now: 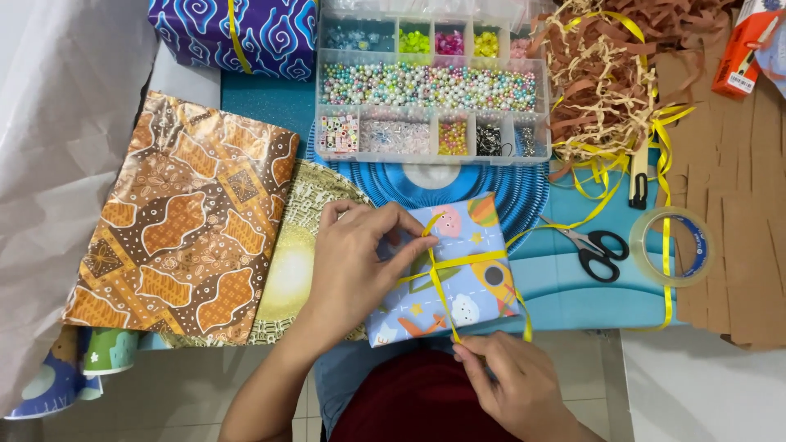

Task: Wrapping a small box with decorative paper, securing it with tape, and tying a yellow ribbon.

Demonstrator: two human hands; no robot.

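Observation:
A small box wrapped in light blue cartoon-print paper point(471, 282) lies at the near edge of the table. Yellow ribbon point(446, 263) crosses over its top. My left hand point(360, 262) rests on the box's left side, fingers pinching the ribbon where the strands cross. My right hand point(512, 385) is at the box's near edge, thumb and fingers pinching the ribbon end that runs down over it. The ribbon's other part trails right toward the tape roll.
Black-handled scissors point(594, 250) and a clear tape roll point(673, 245) lie right of the box. A compartment tray of beads point(430, 86) sits behind, shredded paper filler point(606, 74) at back right, brown patterned wrapping sheets point(180, 221) on the left, a purple wrapped box point(237, 33) at back left.

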